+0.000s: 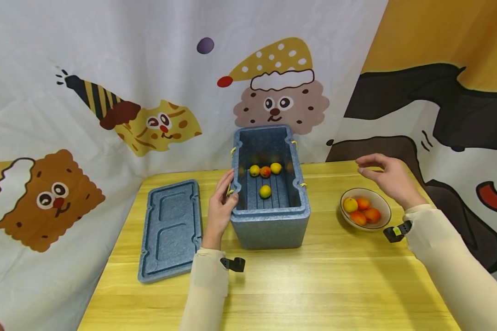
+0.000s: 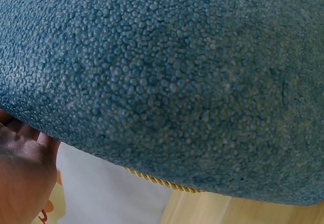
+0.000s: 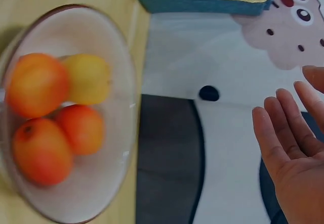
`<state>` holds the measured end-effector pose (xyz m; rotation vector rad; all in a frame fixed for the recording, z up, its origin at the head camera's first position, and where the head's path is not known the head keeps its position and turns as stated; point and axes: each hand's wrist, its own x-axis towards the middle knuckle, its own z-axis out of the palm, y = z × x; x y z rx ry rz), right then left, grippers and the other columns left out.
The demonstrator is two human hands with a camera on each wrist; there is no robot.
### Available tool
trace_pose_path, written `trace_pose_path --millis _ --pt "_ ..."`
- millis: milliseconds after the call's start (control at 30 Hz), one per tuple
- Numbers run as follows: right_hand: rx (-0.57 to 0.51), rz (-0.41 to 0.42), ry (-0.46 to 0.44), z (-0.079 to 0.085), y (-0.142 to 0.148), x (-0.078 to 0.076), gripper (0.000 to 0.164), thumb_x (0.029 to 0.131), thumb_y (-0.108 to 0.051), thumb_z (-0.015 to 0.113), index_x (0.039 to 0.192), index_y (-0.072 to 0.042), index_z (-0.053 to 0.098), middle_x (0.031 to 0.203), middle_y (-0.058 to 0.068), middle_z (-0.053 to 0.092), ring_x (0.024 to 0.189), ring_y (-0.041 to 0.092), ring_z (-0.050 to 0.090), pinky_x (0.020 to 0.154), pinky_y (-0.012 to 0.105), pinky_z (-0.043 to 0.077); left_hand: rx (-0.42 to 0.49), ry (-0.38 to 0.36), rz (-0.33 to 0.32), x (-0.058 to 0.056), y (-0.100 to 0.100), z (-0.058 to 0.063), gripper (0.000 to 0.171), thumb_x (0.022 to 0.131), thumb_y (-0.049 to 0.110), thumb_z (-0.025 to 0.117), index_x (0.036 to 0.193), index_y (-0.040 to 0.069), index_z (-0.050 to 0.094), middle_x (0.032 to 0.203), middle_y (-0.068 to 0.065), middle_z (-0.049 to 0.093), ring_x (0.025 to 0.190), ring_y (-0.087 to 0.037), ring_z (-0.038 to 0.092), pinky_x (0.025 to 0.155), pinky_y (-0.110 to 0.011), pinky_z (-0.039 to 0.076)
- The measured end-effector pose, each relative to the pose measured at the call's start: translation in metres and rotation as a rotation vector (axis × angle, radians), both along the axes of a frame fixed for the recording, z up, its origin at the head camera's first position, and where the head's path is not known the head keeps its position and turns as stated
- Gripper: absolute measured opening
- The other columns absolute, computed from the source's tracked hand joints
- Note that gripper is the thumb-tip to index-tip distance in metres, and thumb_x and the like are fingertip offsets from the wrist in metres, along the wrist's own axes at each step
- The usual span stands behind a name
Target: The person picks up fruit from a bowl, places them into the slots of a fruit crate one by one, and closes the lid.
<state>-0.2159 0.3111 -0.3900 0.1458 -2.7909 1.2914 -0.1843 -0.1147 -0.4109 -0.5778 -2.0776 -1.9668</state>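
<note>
A grey-blue foam box [image 1: 269,230] stands uncovered on the table. Inside lie a few small yellow fruits [image 1: 265,191] and an orange-red one [image 1: 265,172]. My left hand [image 1: 220,209] holds the box's left rim, thumb over the edge and fingers along the outer wall; in the left wrist view the box's speckled wall [image 2: 167,82] fills most of the picture. Bare and with relaxed fingers, my right hand [image 1: 391,179] hovers above and behind a cream bowl [image 1: 384,202]. The bowl contains a yellow fruit [image 3: 88,79] and several orange-red fruits [image 3: 43,151].
The box's flat foam lid [image 1: 171,230] lies on the wooden table [image 1: 273,289] to the left. Yellow cord loops [image 1: 303,185] hang at the box's sides. Behind the table hangs a cloth [image 1: 157,46] printed with cartoon biscuits.
</note>
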Motion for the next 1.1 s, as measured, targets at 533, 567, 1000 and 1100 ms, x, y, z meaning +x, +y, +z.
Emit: trace_pose_path --millis 533,567,1000,1100 --pt "-0.042 0.034 -0.099 -0.065 0.027 0.032 0.042 0.099 -0.028 0.059 0.131 0.0 0.057 0.129 0.021 0.057 0.112 0.025 0.054 0.079 0.011 0.042 0.022 -0.009 -0.01 -0.001 0.0 -0.002 0.054 0.09 -0.012 0.047 0.143 -0.014 0.037 0.151 -0.028 0.032 0.142 -0.034 0.027 0.092 -0.025 0.037" --pt "-0.042 0.04 -0.108 -0.068 0.028 0.033 0.042 0.1 -0.026 0.058 0.131 0.001 0.057 0.129 0.021 0.056 0.114 0.029 0.052 0.079 0.011 0.042 0.022 -0.009 -0.01 0.0 0.0 -0.002 0.054 0.09 -0.012 0.047 0.143 -0.014 0.037 0.151 -0.028 0.032 0.142 -0.034 0.027 0.092 -0.025 0.037" --pt "-0.037 0.075 -0.144 -0.09 0.031 0.04 0.043 0.097 -0.018 0.063 0.132 0.006 0.054 0.13 0.027 0.054 0.114 0.043 0.054 0.076 0.014 0.045 0.03 -0.004 -0.014 0.0 0.0 -0.001 0.054 0.09 -0.014 0.046 0.143 -0.015 0.037 0.151 -0.029 0.032 0.142 -0.036 0.026 0.089 -0.023 0.038" --pt "-0.023 0.064 -0.131 -0.091 0.031 0.041 0.041 0.096 -0.017 0.064 0.13 0.006 0.056 0.13 0.027 0.053 0.114 0.046 0.054 0.075 0.014 0.044 0.036 -0.006 -0.016 0.0 0.0 -0.001 0.054 0.09 -0.013 0.046 0.143 -0.016 0.037 0.151 -0.029 0.032 0.142 -0.036 0.026 0.089 -0.023 0.038"
